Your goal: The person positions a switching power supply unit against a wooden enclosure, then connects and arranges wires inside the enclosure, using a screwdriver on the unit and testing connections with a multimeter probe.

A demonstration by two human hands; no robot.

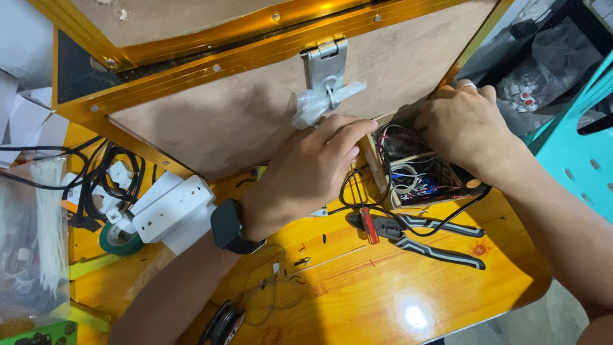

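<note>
A glossy orange-varnished wooden tabletop (396, 287) fills the scene, a bright lamp reflection glaring off it near its rounded front edge. Past that edge, at lower right, a patch of grey concrete floor (543, 322) shows. A turquoise plastic chair (578, 160) with slotted holes stands just beside the table on the right. Behind the chair, crumpled clear plastic bags (543, 57) lie heaped in shadow. At far left, white cardboard pieces (22, 115) rest near the table's edge, beside a bag of white cable ties (45, 217).
</note>
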